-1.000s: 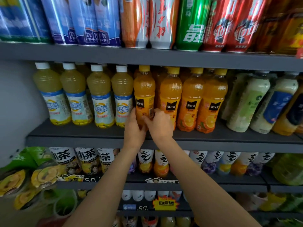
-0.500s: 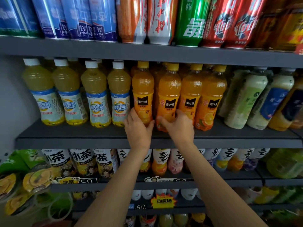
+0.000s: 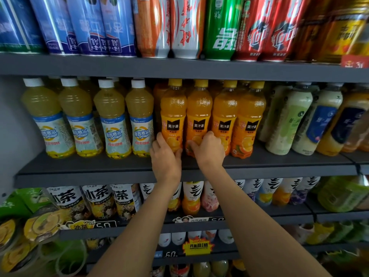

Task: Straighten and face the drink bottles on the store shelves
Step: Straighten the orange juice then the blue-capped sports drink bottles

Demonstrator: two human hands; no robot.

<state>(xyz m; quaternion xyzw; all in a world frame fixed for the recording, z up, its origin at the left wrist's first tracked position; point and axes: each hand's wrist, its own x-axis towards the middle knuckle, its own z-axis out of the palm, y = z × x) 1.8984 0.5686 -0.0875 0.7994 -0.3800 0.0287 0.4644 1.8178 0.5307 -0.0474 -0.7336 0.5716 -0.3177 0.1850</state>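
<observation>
Left hand [image 3: 164,156] fingers curled round first orange bottle [image 3: 173,114]; right hand [image 3: 208,149] fingers grasping second orange bottle [image 3: 199,114].

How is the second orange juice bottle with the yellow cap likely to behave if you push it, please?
The second orange plastic juice bottle looks full, so probably heavy. Tall and narrow, it may tip if pushed high; the right hand holds it low, which seems safer. Its neighbours stand close and should steady it.
</observation>
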